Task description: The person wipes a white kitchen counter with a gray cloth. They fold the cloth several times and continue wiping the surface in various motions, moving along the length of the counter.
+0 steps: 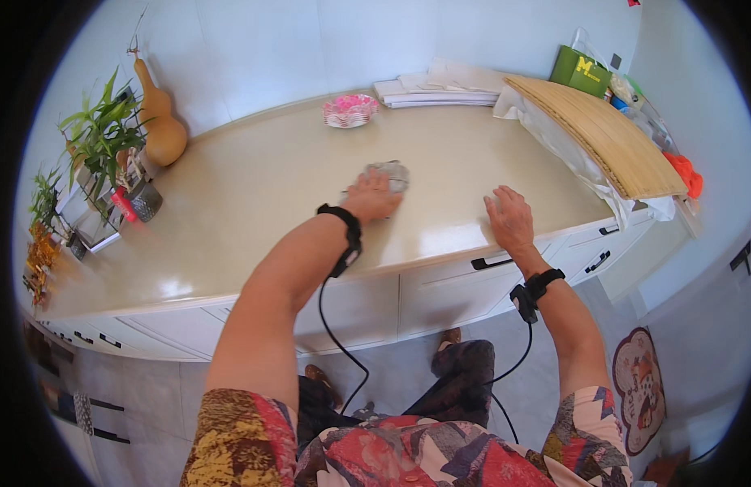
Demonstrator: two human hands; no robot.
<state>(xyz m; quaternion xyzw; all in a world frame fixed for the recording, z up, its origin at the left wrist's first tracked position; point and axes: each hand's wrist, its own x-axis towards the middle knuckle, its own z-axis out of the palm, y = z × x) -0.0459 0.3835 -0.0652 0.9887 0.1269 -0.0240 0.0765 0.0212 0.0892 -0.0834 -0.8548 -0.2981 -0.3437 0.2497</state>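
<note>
My left hand [373,198] lies over a grey cloth [392,173], pressing it flat against the beige countertop [266,201]. Part of the cloth shows beyond the fingers and the rest is hidden under the palm. Near the counter's front edge, to the right, my right hand [510,216] rests on the top with nothing in it and its fingers slightly bent. Behind the cloth stands a stack of pink and white wavy-rimmed dishes [350,111].
At the left are a dried gourd [162,131], potted plants [145,201] and a framed picture [92,210]. A stack of flat white sheets [439,94] lies at the back. A rolled-edge bamboo mat [601,137] and a green bag [579,72] occupy the right end. Cables hang from both wrist straps.
</note>
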